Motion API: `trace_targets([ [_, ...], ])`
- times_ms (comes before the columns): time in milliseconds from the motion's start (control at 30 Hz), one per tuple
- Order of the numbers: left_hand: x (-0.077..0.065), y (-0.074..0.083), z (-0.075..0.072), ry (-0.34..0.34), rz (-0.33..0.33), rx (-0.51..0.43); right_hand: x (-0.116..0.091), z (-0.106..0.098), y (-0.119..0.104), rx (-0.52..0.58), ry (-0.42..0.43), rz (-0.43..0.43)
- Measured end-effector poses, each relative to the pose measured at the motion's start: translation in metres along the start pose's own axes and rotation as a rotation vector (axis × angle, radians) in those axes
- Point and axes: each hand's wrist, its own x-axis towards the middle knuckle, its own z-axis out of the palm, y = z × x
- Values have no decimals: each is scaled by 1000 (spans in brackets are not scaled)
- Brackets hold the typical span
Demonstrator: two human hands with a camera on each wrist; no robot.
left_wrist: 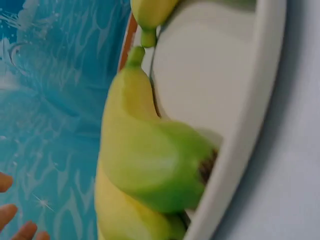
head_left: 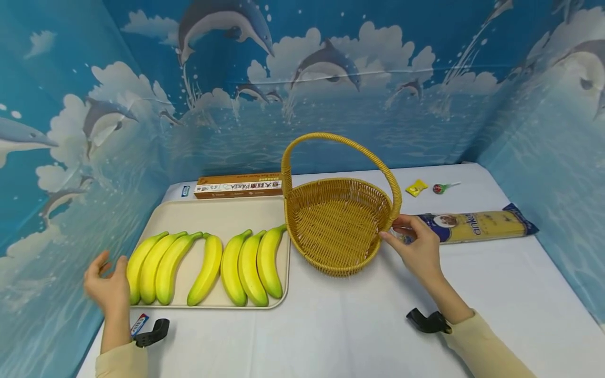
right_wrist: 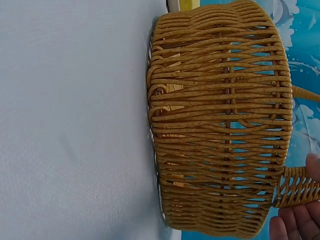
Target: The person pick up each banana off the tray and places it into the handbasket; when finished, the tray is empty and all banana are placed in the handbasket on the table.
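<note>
One bare left hand (head_left: 108,289) stands at the far left of my head view, fingers loosely bent and holding nothing; my left wrist feed shows its fingertips (left_wrist: 7,215) apart from the fruit. Near that wrist I see a small blue-and-white packet (head_left: 139,324) on the white table (head_left: 326,328). Next comes a cream tray (head_left: 181,212) with seven bananas (head_left: 206,270) in a row: three at the left, one by itself, three at the right. Behind it lie another small packet (head_left: 186,191) and a brown-and-white pasta box (head_left: 238,187). Just right of the tray I have the wicker basket (head_left: 337,226), handle up, with nothing inside it. The right hand (head_left: 418,249) is clamped on it, thumb and fingers pinching the right foot of its handle, as my right wrist feed confirms. Farther right I see a yellow wrapped sweet (head_left: 416,187), a lollipop (head_left: 440,188) and a long pasta bag (head_left: 477,226), whose left end is partly hidden by that hand.
</note>
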Motion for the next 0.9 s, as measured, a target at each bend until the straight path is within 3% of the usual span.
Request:
trace_targets([
  [200,10,-17,0,-28,-13,77,-1,2,0,6,14,1],
  [533,16,-43,6,-146,-42,253,-1,3,-1,7,22,-13],
  [733,14,-51,7,-171,-30,263,-1,3,-5,-6,26,-12],
  [900,14,-51,8,-210,-55,276,0,1,-25,11,36,-34],
])
